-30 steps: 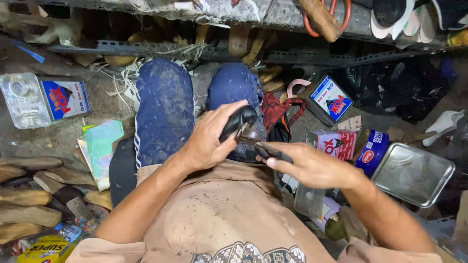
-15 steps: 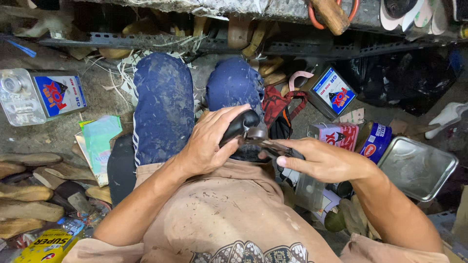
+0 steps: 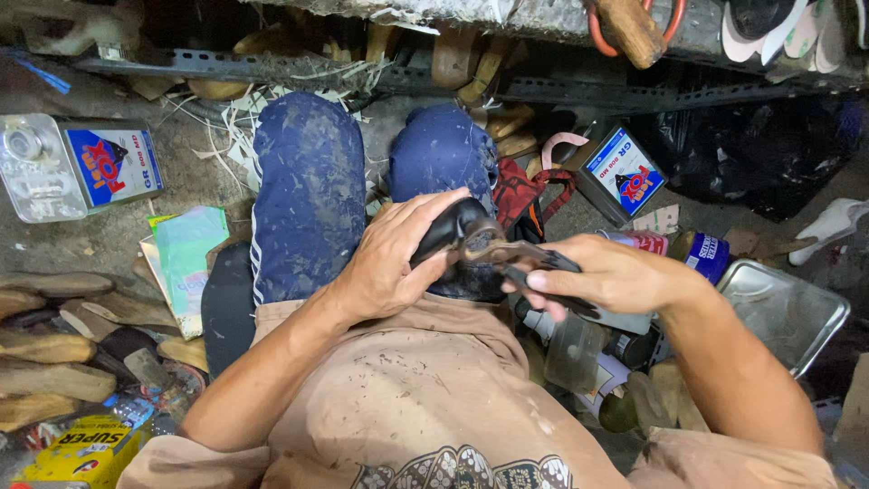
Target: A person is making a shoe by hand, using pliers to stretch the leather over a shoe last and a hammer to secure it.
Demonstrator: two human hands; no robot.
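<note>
- Cluttered workshop floor [image 3: 118, 240] with glue tins surrounds my knees.
- My left hand [image 3: 394, 263] wraps curled fingers around the black shoe [image 3: 448, 231], over my lap.
- My right hand [image 3: 606, 276] pinches dark pliers [image 3: 529, 258] at its edge.
- I judge the shoe light and stiff; best held at the heel.

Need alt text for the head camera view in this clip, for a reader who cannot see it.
Seen from above, a seated person's left hand holds a black shoe on the lap while the right hand works dark pliers against it. Metal cans, wooden shoe forms and a metal tray lie around.

Dusty concrete floor [image 3: 109, 240] beneath a metal shelf rail [image 3: 272, 68], dimly lit.
</note>
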